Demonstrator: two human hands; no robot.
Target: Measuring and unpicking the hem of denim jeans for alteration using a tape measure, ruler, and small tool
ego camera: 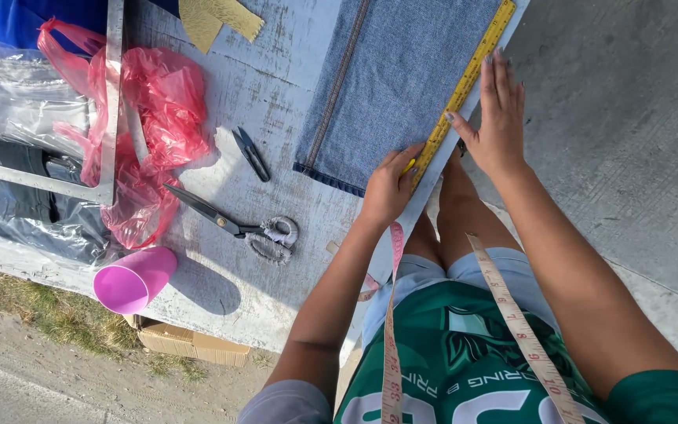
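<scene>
Outdoor tailoring/sewing spot, prob. roadside. Worn painted bench (276,102) in full sun, w/ denim cloth (394,78) and yellow ruler (464,86) at its right edge, big scissors (233,224) and thread snips (251,153) mid-bench. Grass (49,310), dirt and a cardboard box (190,344) below the near edge; concrete ground (629,118) beside it.

On the counter (276,102) a piece of denim (390,78) lies flat with a ruler (464,86) along its right edge; the right hand (498,118) presses on the ruler's far part, and the left hand (390,184) sits at its near end (a small marker pinched in it, tip by the ruler). Left of the denim lie thread snips (251,153), nearer the big scissors (233,224), then plastic bags (151,126) and a cup (131,281) at the near edge
</scene>
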